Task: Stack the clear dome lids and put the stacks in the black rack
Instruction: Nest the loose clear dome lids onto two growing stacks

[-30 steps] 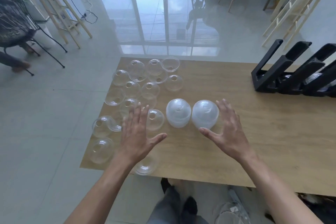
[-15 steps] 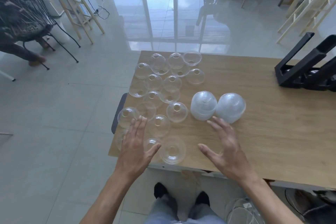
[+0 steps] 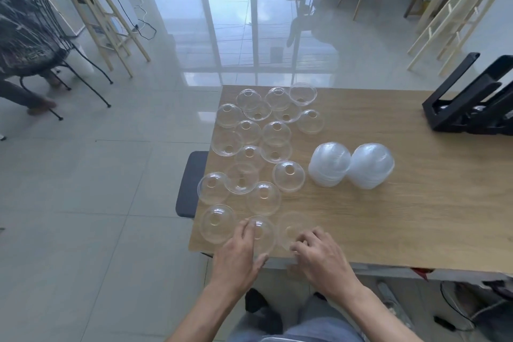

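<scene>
Here, a wooden table [image 3: 388,219] stretches ahead and to the right of a person's two bare hands, which work at its near left corner. Well beyond the right hand, at the far right edge of the table, stands the black rack [image 3: 469,108]; whether its slots hold anything cannot be told. Ahead of the right hand, two stacks of clear dome lids [image 3: 351,165] sit side by side, touching, rims down. Ahead of the left hand, loose dome lids [image 3: 258,144] spread across the table's left end, some dome-up, others upturned, several overlapping. The left hand [image 3: 238,255] curls over a single dome lid [image 3: 262,233] at the table's near edge, fingers on its far side and thumb at its near rim. Just beside it, the right hand [image 3: 319,253] has bent fingertips touching the rim of an upturned lid [image 3: 291,226]; a full grip cannot be confirmed.
</scene>
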